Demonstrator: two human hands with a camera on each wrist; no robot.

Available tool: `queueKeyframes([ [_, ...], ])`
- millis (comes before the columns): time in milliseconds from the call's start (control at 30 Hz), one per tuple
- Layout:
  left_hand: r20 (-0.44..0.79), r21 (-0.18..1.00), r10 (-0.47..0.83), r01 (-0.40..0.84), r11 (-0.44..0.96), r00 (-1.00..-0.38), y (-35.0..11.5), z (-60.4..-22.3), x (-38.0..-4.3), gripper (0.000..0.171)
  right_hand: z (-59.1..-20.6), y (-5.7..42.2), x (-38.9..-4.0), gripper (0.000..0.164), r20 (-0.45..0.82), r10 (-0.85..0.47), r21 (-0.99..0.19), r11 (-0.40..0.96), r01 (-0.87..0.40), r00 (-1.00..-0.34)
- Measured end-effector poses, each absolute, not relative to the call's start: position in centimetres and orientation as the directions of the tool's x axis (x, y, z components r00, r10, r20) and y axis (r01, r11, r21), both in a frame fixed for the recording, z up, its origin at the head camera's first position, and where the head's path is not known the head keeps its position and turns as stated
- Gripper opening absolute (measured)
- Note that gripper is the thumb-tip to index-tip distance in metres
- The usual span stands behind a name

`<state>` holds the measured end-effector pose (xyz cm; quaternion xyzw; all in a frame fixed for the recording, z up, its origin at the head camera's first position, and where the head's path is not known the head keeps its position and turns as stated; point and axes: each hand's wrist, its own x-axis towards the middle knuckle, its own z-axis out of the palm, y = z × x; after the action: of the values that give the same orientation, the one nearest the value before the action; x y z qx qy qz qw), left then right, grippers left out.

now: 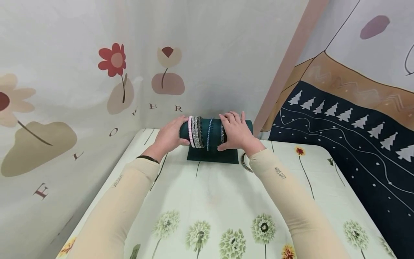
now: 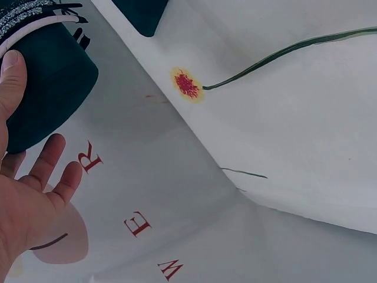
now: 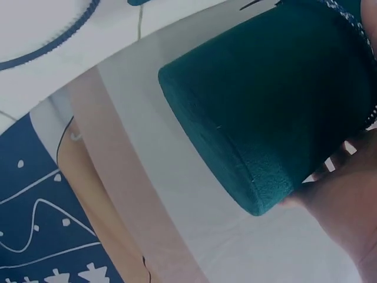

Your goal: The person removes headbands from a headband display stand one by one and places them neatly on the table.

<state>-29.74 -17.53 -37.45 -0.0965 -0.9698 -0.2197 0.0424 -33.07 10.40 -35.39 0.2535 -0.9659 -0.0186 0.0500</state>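
A dark green velvet bracelet stand (image 1: pixel 216 133), a horizontal roll on a flat base (image 1: pixel 211 156), stands at the back of the table. Toward its left end sit a pink bracelet (image 1: pixel 190 132) and several silver and dark ones; a blue braided bracelet (image 1: pixel 208 136) circles the middle. My left hand (image 1: pixel 168 136) grips the roll's left end, thumb in front by the pink bracelet, fingers reaching over and behind. Farther right, my right hand (image 1: pixel 237 132) spans the roll, thumb and fingertips holding a dark beaded bracelet (image 1: pixel 222 133). The roll's right end (image 3: pixel 206 141) sticks out past that hand.
A loose dark bracelet (image 1: pixel 244 163) lies on the table right of the base, partly behind the right forearm. The table wears a white flowered cloth (image 1: pixel 213 194). Pale printed fabric (image 1: pixel 210 54) hangs close behind; dark fabric with white trees (image 1: pixel 330 126) hangs at the right.
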Motion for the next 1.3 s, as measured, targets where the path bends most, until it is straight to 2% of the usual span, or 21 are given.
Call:
queueKeyframes([
  [200,0.126,0.412,0.169,0.207,0.887,-0.978,-17.6,-37.5,-29.8,0.098,-35.5,10.7,-33.4,0.137,0.059,-0.501,0.08,0.864,-0.497,-0.863],
  [433,0.125,0.416,0.168,0.205,0.886,-0.978,-17.5,-37.5,-29.8,0.098,-35.6,11.8,-33.4,0.133,0.09,-0.513,0.117,0.856,-0.503,-0.853],
  [733,0.126,0.414,0.174,0.211,0.885,-0.977,-17.6,-37.4,-29.8,0.097,-35.1,14.3,-33.1,0.134,0.08,-0.48,0.077,0.877,-0.475,-0.873],
  [1300,0.126,0.416,0.171,0.209,0.885,-0.977,-17.5,-37.5,-29.8,0.097,-34.9,20.3,-32.9,0.127,0.032,-0.358,-0.178,0.917,-0.358,-0.933],
])
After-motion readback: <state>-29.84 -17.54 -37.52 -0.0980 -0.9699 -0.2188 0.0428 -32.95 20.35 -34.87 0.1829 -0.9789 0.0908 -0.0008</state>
